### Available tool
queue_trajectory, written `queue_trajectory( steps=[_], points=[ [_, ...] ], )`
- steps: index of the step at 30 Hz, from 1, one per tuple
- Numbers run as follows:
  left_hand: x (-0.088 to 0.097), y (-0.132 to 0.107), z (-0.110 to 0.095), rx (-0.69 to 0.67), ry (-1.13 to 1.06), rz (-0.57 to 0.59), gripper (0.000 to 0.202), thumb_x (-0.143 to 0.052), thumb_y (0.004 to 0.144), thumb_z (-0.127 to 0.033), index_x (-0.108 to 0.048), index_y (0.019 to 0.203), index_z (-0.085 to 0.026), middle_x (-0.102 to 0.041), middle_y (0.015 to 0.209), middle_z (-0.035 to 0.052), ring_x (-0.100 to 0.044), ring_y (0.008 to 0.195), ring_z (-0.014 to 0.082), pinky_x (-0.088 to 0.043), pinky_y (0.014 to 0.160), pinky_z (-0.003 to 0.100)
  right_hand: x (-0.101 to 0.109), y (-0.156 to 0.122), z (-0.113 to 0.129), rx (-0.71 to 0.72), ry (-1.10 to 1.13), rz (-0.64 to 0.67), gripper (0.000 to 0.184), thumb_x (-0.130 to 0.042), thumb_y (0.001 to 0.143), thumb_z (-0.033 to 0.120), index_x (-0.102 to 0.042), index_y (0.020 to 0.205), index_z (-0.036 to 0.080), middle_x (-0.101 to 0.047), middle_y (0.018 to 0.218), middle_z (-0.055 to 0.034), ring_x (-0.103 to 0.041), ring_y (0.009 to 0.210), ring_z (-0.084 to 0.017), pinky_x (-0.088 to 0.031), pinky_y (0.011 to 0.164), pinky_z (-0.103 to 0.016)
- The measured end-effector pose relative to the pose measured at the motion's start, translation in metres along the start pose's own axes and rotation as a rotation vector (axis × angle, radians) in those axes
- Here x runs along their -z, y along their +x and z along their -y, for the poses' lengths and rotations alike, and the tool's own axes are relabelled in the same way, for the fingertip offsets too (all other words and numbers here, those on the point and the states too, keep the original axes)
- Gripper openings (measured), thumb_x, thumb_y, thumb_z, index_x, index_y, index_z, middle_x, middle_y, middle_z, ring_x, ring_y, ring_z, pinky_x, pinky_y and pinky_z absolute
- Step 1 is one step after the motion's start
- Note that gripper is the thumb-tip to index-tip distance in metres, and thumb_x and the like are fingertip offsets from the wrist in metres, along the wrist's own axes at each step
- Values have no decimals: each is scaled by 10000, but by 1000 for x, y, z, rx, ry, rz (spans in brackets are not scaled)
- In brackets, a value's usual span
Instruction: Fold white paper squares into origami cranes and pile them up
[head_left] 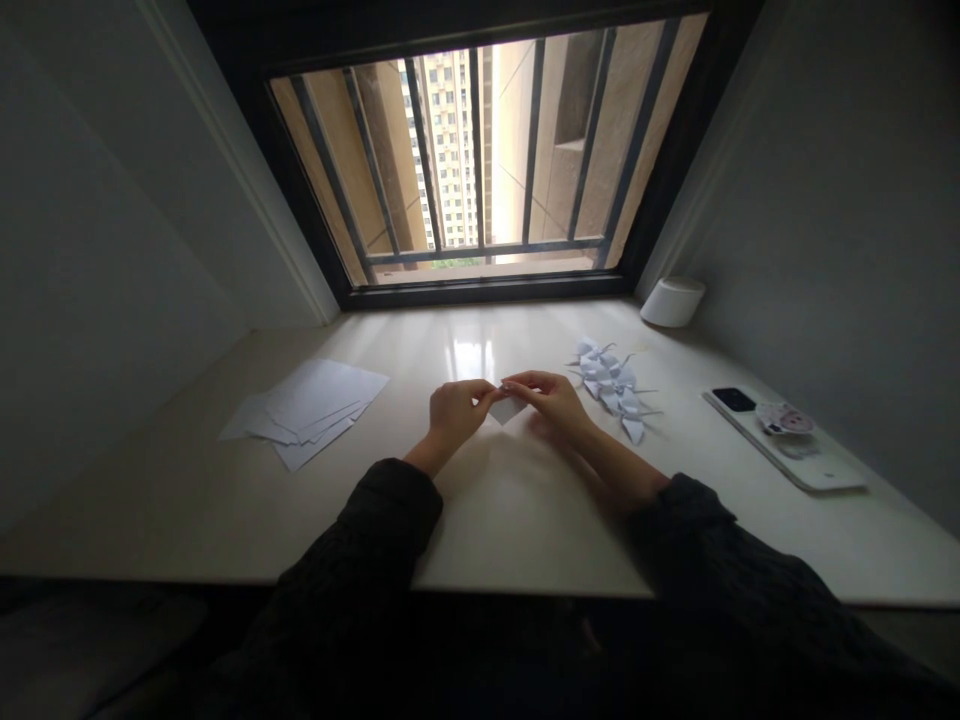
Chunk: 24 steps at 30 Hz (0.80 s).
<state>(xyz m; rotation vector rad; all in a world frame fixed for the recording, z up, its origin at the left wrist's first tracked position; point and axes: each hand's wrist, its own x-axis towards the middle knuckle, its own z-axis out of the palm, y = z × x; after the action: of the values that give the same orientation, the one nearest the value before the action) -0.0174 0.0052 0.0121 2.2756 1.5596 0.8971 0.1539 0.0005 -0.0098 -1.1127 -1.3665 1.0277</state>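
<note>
A small folded piece of white paper (507, 409) is held between both hands, one corner pointing down toward me. My left hand (459, 405) pinches its upper left edge. From the other side, my right hand (551, 398) grips its top and right edge, with the fingertips of both hands nearly meeting. The fingers hide the paper's upper part. Just right of my right hand lies a cluster of several folded white paper cranes (609, 380) with thin pointed ends. Off to the left is a loose, fanned pile of white paper sheets (315, 405).
A pale glossy tabletop (517, 540) runs up to a dark-framed barred window (480, 290). On the right a white phone (817, 460) with a sticker-like grip lies flat. A white cylindrical object (673, 302) stands in the back right corner. Walls close in both sides.
</note>
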Motion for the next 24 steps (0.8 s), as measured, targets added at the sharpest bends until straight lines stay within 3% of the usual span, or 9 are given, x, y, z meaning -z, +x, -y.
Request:
queue_trajectory(
  steps=[2,7,18,24],
  points=[
    [0,-1,-2,-11,26,12,294,-553,823,-481,-741,763,-263,-712,702,3,-592,616,141,-349,599,252,-2,-1,0,51,-81,-17,293,-682,692,477,-714,762,194,-708,755,-57,-629,737,-202,-462,657,-314],
    [0,0,-6,-25,1,11,338,-534,829,-512,-741,763,-254,-717,724,11,-609,665,154,-344,608,254,-9,-6,2,245,-287,-217,189,-595,779,372,-642,709,203,-654,732,-29,-576,695,-171,-426,612,-295],
    [-2,-1,-5,12,27,-19,324,-547,815,-535,-747,794,-280,-714,742,10,-594,653,151,-309,590,258,-12,-9,2,291,-308,-265,132,-571,794,292,-619,707,205,-645,743,-22,-557,681,-160,-403,582,-281],
    [0,-1,-2,94,24,-50,373,-565,780,-569,-721,652,-255,-668,611,-11,-534,563,130,-264,548,263,-11,-8,1,270,-322,-280,152,-561,805,313,-622,719,203,-652,742,-27,-570,685,-165,-413,603,-292]
  ],
)
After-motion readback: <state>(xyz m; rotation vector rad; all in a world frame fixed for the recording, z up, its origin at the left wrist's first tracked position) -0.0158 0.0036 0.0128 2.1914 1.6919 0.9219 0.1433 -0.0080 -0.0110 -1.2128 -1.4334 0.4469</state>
